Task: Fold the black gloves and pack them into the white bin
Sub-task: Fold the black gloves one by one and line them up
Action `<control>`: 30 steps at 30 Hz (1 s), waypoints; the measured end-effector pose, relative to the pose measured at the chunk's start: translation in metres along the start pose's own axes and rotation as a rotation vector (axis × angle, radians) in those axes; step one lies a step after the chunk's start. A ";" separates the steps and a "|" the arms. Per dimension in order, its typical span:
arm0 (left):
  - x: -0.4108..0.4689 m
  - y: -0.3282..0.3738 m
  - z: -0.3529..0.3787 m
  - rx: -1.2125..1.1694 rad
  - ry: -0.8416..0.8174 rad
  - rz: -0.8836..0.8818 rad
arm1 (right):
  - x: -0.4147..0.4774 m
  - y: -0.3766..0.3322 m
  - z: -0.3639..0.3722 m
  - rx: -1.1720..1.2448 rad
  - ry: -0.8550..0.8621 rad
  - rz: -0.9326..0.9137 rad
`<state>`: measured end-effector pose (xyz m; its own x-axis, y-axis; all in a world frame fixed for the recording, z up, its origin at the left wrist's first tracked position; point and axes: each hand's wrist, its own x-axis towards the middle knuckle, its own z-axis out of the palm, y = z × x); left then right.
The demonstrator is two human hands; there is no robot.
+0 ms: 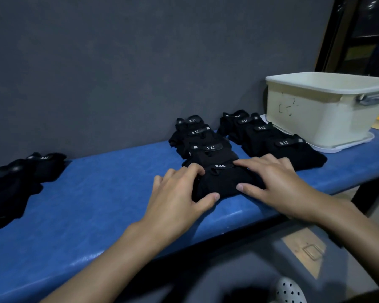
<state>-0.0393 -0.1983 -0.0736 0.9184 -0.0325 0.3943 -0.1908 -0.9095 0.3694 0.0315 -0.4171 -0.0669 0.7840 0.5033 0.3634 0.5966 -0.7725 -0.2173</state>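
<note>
Blue padding covers the table (92, 206), which stands against a grey wall (118, 62). Near the front edge, at centre, lies one folded glove (223, 182), black, with a "5.11" tab on its far side. The left hand (179, 193) grasps the left end of this glove: its fingers are bent over the top and its thumb presses against the near edge. The right hand (278, 182) lies flat on the right end, fingers extended across the fabric and thumb resting on the near edge; it presses without grasping. Directly behind the folded glove, a middle row (204, 138) of folded black gloves runs back to the wall, each piece overlapping the next. A right row (271, 136) of the same gloves lies just beside it and touches the base of the white bin (324, 110). This bin stands at the right end of the table on a white tray (346, 147) and carries a grey handle (374, 98) on its near side. Its interior is hidden from this angle. A loose pile (15, 182) of black gloves lies well apart at the left end.
</note>
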 end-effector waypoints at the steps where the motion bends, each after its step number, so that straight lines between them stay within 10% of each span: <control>1: 0.001 0.000 0.001 0.006 0.001 -0.001 | 0.002 0.000 0.000 -0.008 -0.002 0.005; 30: -0.047 -0.061 -0.090 -0.127 0.051 -0.135 | 0.006 -0.124 -0.013 0.152 0.022 -0.098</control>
<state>-0.1019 -0.1036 -0.0387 0.9204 0.1106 0.3750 -0.1119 -0.8445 0.5237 -0.0402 -0.3234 -0.0258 0.7182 0.5631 0.4087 0.6900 -0.6522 -0.3139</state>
